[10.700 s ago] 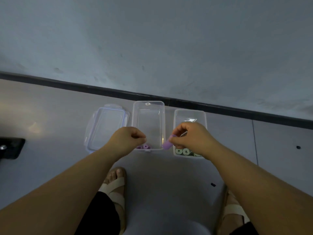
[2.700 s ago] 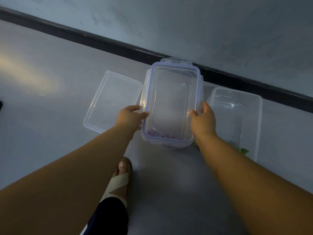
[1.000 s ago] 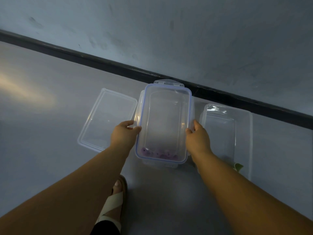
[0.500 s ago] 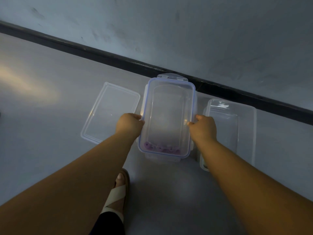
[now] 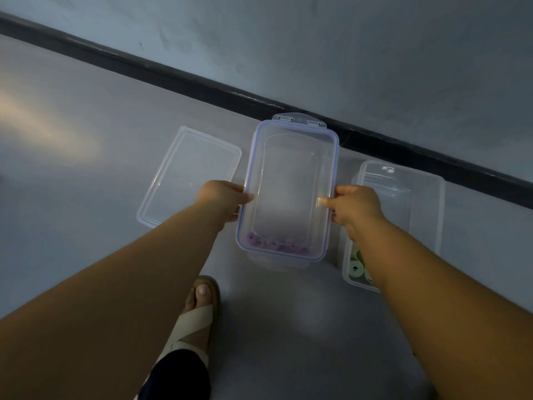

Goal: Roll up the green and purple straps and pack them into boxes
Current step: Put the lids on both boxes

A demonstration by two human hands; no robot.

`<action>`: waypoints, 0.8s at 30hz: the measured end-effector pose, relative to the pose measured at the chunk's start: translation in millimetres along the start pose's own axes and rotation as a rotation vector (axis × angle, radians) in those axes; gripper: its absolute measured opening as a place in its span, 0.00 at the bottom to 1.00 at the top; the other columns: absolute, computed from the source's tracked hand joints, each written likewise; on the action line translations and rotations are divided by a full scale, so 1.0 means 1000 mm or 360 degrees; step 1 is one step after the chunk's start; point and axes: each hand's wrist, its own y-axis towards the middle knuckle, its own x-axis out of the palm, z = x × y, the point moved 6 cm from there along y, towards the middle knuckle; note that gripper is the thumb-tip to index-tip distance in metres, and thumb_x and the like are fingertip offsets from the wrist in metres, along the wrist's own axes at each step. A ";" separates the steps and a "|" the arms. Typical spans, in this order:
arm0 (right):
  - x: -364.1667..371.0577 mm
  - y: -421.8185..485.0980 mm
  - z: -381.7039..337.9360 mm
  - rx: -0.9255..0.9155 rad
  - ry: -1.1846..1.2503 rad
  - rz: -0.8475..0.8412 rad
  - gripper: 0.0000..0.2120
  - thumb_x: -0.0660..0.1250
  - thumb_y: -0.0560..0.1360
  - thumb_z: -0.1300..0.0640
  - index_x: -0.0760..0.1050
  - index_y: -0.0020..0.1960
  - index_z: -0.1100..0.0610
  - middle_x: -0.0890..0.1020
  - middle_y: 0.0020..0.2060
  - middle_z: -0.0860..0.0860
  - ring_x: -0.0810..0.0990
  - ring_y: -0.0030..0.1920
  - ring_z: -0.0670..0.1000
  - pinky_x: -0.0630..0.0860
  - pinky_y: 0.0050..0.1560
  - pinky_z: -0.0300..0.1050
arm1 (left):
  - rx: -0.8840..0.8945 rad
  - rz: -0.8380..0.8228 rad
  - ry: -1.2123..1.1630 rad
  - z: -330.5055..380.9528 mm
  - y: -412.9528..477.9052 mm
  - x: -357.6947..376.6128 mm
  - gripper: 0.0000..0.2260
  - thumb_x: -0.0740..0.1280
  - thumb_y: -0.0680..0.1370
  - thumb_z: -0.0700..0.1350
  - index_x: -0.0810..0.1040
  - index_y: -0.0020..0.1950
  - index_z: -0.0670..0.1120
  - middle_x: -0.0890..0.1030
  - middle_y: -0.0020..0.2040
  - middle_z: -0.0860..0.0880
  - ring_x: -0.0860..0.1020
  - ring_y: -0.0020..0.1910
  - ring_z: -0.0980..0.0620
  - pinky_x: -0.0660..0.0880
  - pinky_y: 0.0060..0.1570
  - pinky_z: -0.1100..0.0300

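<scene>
Currently both hands are on the middle box, which sits on the floor close to the black baseboard.

- Your left hand grips the left long edge, thumb on top, fingers curled round the side.
- Your right hand grips the right long edge the same way.
- The blue-sealed lid lies on top of the box; you cannot tell whether its latches are closed.
- The purple rolls are lined up inside at the near end.
- The right box stands open just beside it. The green rolls are at its near end, partly hidden by your right forearm.
- A loose clear lid lies flat to the left.
- Your sandalled foot is nearer you than the middle box.
</scene>
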 end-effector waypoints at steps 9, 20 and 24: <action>0.002 0.006 -0.012 -0.0097 -0.0338 -0.0076 0.10 0.70 0.70 0.64 0.78 0.50 0.66 0.81 0.48 0.63 0.80 0.49 0.62 0.77 0.53 0.58 | 0.0071 -0.0075 0.0171 0.012 -0.002 0.005 0.22 0.69 0.74 0.37 0.72 0.67 0.45 0.78 0.53 0.40 0.76 0.47 0.43 0.75 0.46 0.54; -0.002 0.014 -0.017 -0.0085 -0.0483 -0.0212 0.11 0.73 0.69 0.61 0.79 0.49 0.66 0.82 0.47 0.62 0.81 0.49 0.61 0.77 0.55 0.56 | 0.0212 0.0129 0.0213 0.060 0.013 0.010 0.18 0.68 0.77 0.44 0.73 0.66 0.42 0.77 0.56 0.42 0.76 0.51 0.44 0.76 0.54 0.53; -0.004 0.012 -0.018 0.0014 -0.0337 -0.0307 0.11 0.72 0.70 0.65 0.78 0.51 0.65 0.82 0.49 0.61 0.81 0.51 0.59 0.78 0.55 0.53 | 0.0088 0.0006 -0.0015 0.055 0.011 0.011 0.16 0.67 0.77 0.41 0.74 0.64 0.44 0.76 0.53 0.44 0.74 0.49 0.47 0.72 0.48 0.57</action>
